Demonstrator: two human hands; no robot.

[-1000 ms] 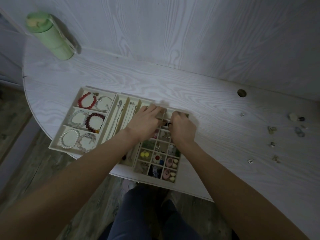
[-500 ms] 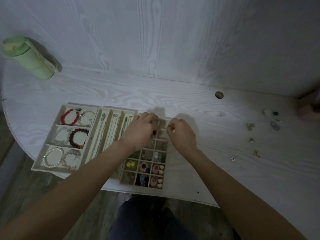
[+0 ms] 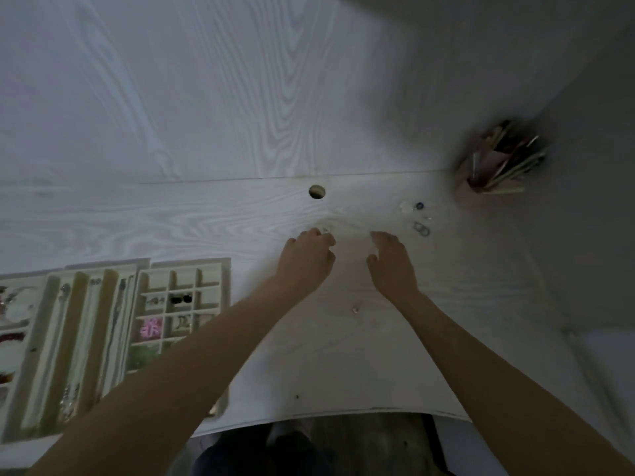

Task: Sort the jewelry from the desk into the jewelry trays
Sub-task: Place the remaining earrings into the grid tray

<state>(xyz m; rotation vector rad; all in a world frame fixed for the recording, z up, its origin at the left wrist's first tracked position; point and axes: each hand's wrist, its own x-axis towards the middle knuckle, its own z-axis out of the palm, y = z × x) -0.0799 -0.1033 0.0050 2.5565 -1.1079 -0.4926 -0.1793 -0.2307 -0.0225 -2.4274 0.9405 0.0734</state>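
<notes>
Left hand (image 3: 305, 259), fingers curling, is touching a small piece (image 3: 325, 230) mid-desk (image 3: 206, 218); pinch unclear. Right hand (image 3: 390, 261) is hovering, fingers loosely spread, holding nothing. Trays (image 3: 103, 324) are sitting at the left front edge.

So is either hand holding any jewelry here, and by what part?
Nothing is visibly held. The left hand reaches with curled fingers toward a small piece on the desk, fingertips at it; contact is unclear. The right hand hovers open.

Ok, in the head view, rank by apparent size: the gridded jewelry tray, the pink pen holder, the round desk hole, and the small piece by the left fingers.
1. Beige gridded jewelry tray, partly hidden by the arm
2. Pink pen holder
3. Round desk hole
4. Small pale jewelry piece by the left hand
</notes>
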